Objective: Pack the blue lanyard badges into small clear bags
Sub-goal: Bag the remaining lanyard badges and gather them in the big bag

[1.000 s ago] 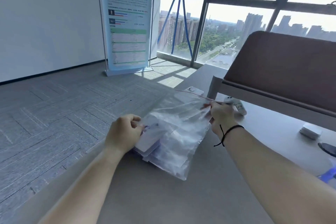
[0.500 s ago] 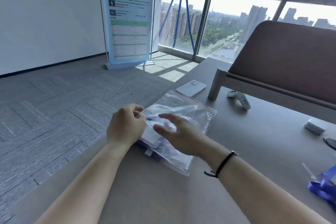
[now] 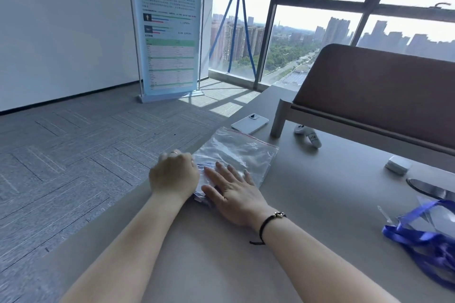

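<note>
A clear zip bag [image 3: 242,152] lies flat on the grey table [image 3: 307,204] near its left edge, with a blue-edged badge faintly visible inside under my hands. My left hand [image 3: 173,176] has its fingers curled at the bag's left edge and holds it there. My right hand [image 3: 232,190] lies flat with straight fingers, pressing down on the bag's near half. A heap of blue lanyards [image 3: 423,236] with clear badge holders sits at the table's right edge.
A white phone [image 3: 250,123] lies beyond the bag. A white controller [image 3: 309,136] sits under a brown-backed bench [image 3: 374,96]. A small white box [image 3: 398,164] and a dark round inset [image 3: 429,189] lie to the right. Carpet floor drops off left.
My right hand let go of the bag's far end, swung to the near side and now presses flat on it. The bag has settled flat on the table.
</note>
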A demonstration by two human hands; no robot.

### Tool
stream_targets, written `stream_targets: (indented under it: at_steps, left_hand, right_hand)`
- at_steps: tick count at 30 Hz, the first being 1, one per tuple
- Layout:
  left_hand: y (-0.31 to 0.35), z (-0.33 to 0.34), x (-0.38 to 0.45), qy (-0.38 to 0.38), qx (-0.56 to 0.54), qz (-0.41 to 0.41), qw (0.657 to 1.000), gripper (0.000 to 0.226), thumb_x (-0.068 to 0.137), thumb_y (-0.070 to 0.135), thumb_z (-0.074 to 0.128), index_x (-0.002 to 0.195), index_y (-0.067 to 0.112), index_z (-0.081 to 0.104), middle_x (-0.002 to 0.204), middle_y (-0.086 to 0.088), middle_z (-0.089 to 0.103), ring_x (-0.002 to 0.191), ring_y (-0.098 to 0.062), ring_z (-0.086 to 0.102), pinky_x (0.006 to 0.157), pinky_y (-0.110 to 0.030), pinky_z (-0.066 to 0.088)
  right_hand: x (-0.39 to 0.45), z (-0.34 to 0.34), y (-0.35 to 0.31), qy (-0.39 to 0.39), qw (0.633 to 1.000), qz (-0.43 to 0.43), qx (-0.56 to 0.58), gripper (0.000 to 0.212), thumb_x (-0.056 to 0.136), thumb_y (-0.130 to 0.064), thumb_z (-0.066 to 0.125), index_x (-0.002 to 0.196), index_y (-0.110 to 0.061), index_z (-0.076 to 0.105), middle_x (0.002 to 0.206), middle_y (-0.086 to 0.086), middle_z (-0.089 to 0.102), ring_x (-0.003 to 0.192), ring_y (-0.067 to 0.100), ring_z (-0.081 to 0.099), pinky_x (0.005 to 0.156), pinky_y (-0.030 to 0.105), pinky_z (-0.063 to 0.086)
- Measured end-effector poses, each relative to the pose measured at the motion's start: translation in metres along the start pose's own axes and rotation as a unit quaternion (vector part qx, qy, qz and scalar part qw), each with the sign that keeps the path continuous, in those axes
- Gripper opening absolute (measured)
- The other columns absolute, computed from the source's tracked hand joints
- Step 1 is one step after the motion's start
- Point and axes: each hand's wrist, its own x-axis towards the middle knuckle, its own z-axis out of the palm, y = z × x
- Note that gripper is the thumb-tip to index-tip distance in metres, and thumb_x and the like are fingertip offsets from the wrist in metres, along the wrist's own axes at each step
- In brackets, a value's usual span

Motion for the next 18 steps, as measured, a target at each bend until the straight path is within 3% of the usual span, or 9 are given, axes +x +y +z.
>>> stream_targets:
  at_steps: [4, 11, 18]
  left_hand:
    - [0.019, -0.007, -0.015, 0.037, 0.071, 0.107, 0.991, 0.033, 0.094, 0.032, 0.048, 0.084, 0.014, 0.073, 0.097, -0.003, 0.073, 0.092, -0.031, 0.064, 0.079, -0.041, 0.045]
    - [0.092, -0.004, -0.076, -0.017, -0.026, 0.226, 0.974, 0.031, 0.093, 0.04, 0.048, 0.104, 0.025, 0.073, 0.103, 0.003, 0.073, 0.101, -0.025, 0.065, 0.091, -0.038, 0.044]
    - [0.16, 0.0, -0.124, -0.063, -0.087, 0.292, 0.95, 0.026, 0.096, 0.038, 0.05, 0.111, 0.03, 0.071, 0.111, 0.007, 0.073, 0.102, -0.022, 0.067, 0.083, -0.03, 0.047]
  right_hand:
    - [-0.023, -0.007, 0.006, 0.049, 0.995, 0.015, 0.084, 0.066, 0.097, -0.069, 0.021, 0.157, -0.044, 0.008, 0.166, -0.018, 0.001, 0.152, 0.003, -0.005, 0.124, 0.04, -0.006]
    - [-0.097, -0.029, 0.045, 0.126, 0.983, 0.055, 0.125, 0.056, 0.094, -0.039, 0.056, 0.147, -0.03, 0.041, 0.154, -0.009, 0.041, 0.143, 0.011, 0.036, 0.117, 0.029, 0.029]
    - [-0.225, -0.06, 0.114, 0.163, 0.967, 0.17, 0.096, 0.058, 0.093, -0.046, 0.059, 0.147, -0.034, 0.041, 0.15, -0.013, 0.044, 0.136, 0.011, 0.044, 0.111, 0.029, 0.035]
